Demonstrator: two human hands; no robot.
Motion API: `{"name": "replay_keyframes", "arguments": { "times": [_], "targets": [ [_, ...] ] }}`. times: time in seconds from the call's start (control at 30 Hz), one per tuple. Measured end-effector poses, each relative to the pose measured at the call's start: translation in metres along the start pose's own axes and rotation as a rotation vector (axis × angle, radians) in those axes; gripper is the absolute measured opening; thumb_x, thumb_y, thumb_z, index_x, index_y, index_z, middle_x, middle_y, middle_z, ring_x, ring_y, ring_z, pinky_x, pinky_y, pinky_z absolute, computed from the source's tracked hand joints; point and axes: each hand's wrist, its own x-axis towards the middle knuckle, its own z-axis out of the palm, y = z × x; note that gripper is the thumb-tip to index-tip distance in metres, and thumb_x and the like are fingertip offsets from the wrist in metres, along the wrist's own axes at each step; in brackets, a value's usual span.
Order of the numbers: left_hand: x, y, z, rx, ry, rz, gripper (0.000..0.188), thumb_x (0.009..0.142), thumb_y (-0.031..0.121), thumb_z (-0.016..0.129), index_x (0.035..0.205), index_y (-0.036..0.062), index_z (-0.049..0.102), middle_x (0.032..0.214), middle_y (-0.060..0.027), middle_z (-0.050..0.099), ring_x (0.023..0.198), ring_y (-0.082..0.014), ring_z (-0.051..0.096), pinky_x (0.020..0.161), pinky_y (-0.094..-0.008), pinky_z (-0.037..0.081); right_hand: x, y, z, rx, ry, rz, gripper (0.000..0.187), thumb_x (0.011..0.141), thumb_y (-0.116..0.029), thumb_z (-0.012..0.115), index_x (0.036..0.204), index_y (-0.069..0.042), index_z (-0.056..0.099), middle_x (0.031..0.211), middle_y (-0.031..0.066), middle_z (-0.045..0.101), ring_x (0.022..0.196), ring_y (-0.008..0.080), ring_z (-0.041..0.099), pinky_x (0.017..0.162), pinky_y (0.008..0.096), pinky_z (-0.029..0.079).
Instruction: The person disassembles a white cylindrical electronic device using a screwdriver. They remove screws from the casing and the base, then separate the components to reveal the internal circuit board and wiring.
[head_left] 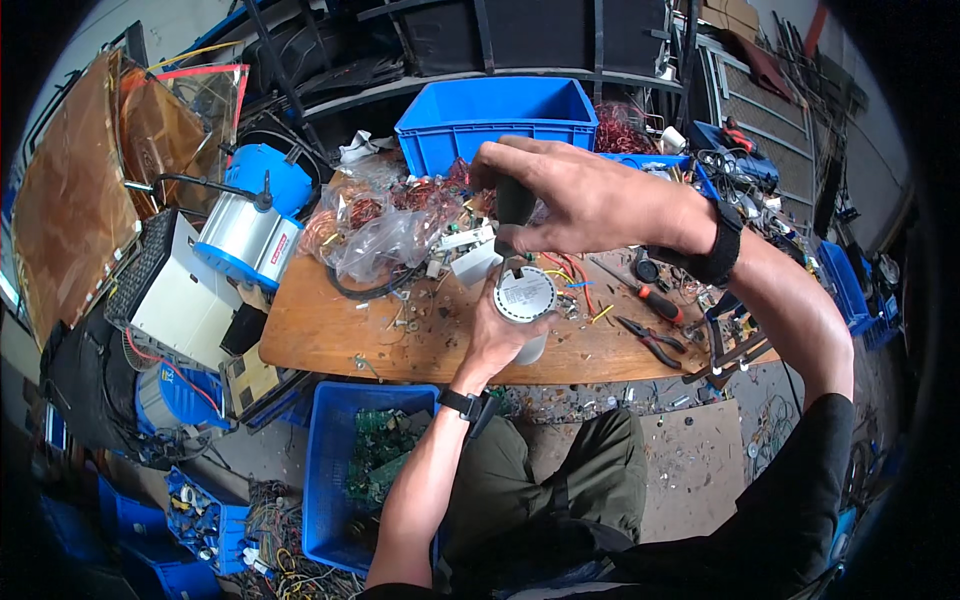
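Prying or unscrewing at the rim of a white round device (526,298) appears, by judgement, to be the step in hand. Device sits in the left hand (487,335), above the near edge of the wooden bench (315,335), its labelled, slotted end face turned up; left fingers wrapped around its side. Right hand (580,205) grasps a dark-handled tool (514,203) from above, fingers closed about the handle, shaft directed down at the far left part of the rim. Whether the tip is seated in a slot: cannot tell. Next move, as judged, calls for a firm left grip, with the tip kept on the rim and the left fingers clear of its path. Surface: scattered with small debris; pliers (652,342) and an orange-and-black screwdriver (660,304) lie to the right, clear plastic bags (385,245) to the left, a blue bin (490,145) at the back with red wire (622,130) beside it. Room: cluttered; blue crate (312,480) of green circuit boards (385,450) below the bench, silver-and-blue machine (245,238) at left, cardboard sheet (692,475) on the littered floor.
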Motion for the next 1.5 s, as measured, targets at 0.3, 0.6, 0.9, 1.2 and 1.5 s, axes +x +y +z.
{"name": "replay_keyframes", "arguments": {
  "times": [0.3,0.6,0.9,1.2,1.5],
  "targets": [
    [0.001,-0.008,-0.001,-0.022,0.005,-0.002,0.083,0.068,0.005,0.094,0.139,0.0038,0.052,0.129,-0.0077,0.063,0.119,-0.0188,0.062,0.106,-0.0363,0.051,-0.010,-0.012,-0.019,0.067,0.038,0.049,0.034,0.091,-0.012,0.072,0.117,-0.001,0.055,0.097,0.0199,0.068,0.089,0.0385,0.070,0.078,0.0450,0.055],
    [0.001,-0.004,0.001,-0.085,-0.018,-0.035,0.088,0.067,0.011,0.096,0.142,0.0024,0.050,0.130,-0.0082,0.063,0.121,-0.0183,0.061,0.107,-0.0360,0.051,-0.044,-0.026,-0.025,0.154,0.006,0.144,0.033,0.092,-0.013,0.073,0.117,-0.001,0.055,0.102,0.0170,0.071,0.094,0.0348,0.072,0.081,0.0430,0.057],
    [0.002,-0.006,0.000,0.014,0.001,-0.008,0.087,0.066,0.009,0.096,0.140,0.0039,0.052,0.128,-0.0083,0.064,0.120,-0.0184,0.062,0.107,-0.0372,0.050,-0.047,-0.026,-0.018,0.019,0.009,0.198,0.038,0.091,-0.021,0.078,0.115,-0.001,0.056,0.089,0.0202,0.070,0.086,0.0409,0.071,0.074,0.0475,0.056],
    [0.003,0.000,0.000,0.057,0.000,0.014,0.074,0.067,0.004,0.093,0.131,0.0067,0.056,0.126,-0.0057,0.060,0.117,-0.0171,0.060,0.105,-0.0364,0.050,-0.023,-0.053,-0.028,-0.341,-0.119,0.224,0.045,0.086,-0.032,0.082,0.109,0.001,0.063,0.076,0.0183,0.071,0.076,0.0405,0.071,0.066,0.0482,0.055],
    [0.003,0.003,0.000,0.060,-0.026,0.013,0.071,0.068,0.004,0.093,0.129,0.0074,0.057,0.126,-0.0053,0.060,0.116,-0.0172,0.060,0.104,-0.0358,0.050,-0.010,-0.060,-0.026,-0.461,-0.243,0.250,0.046,0.089,-0.038,0.077,0.111,0.001,0.063,0.077,0.0173,0.071,0.078,0.0410,0.072,0.067,0.0488,0.056]
  ]
}}
